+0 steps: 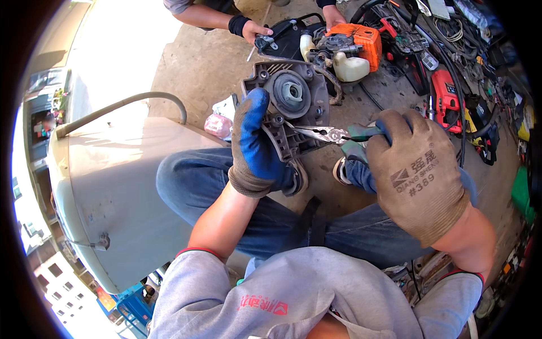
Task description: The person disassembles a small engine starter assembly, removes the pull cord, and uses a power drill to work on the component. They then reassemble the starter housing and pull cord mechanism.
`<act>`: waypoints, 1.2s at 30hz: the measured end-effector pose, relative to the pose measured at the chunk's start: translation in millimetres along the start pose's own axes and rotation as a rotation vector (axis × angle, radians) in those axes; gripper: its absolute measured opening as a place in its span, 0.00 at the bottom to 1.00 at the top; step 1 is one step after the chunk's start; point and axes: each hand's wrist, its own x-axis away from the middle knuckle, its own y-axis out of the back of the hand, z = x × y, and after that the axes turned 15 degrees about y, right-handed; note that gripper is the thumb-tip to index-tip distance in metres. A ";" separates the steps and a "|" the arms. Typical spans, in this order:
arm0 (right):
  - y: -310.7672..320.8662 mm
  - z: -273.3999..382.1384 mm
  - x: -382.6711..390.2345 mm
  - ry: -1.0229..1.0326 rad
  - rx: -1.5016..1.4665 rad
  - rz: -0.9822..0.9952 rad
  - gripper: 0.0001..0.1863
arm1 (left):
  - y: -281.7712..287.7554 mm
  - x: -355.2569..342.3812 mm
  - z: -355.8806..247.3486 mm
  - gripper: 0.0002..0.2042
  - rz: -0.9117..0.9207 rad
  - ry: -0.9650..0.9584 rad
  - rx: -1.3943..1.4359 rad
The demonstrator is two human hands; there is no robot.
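Observation:
My left hand (255,144), in a blue and brown glove, is closed on the left side of a dark grey recoil starter housing (289,95). A round pulley sits at the housing's middle, facing up. My right hand (418,169), in a brown glove, grips a pair of long-nose pliers (326,133) by the green handles. The plier jaws point left and reach the housing's lower edge, near a screw hole by my left fingers. Whether the jaws pinch anything there is too small to tell.
Beyond the housing, another person's hands (257,32) hold a small engine with an orange cover (367,44) and a whitish tank (350,68). Tools, cables and a red tool (446,100) crowd the ground at right. A pale metal cabinet (130,186) stands at left.

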 end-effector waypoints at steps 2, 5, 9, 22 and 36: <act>6.5 -10.5 7.7 -0.025 -0.118 -0.053 0.14 | 12.4 -3.2 -4.7 0.28 -0.023 -0.018 -0.094; 11.7 -20.4 14.1 -0.032 -0.205 -0.110 0.17 | 10.0 -3.6 -9.9 0.29 0.044 0.048 -0.030; 14.9 -27.2 16.1 -0.010 -0.194 -0.175 0.19 | 9.1 -7.1 -5.7 0.29 0.068 0.071 -0.108; 21.0 -51.6 46.3 -0.138 -0.085 -0.301 0.12 | 3.0 -4.8 -46.2 0.25 0.226 -0.022 0.286; 41.0 -25.8 42.1 0.231 -0.304 -0.260 0.14 | 22.3 -21.8 -45.6 0.24 -0.079 -0.014 0.240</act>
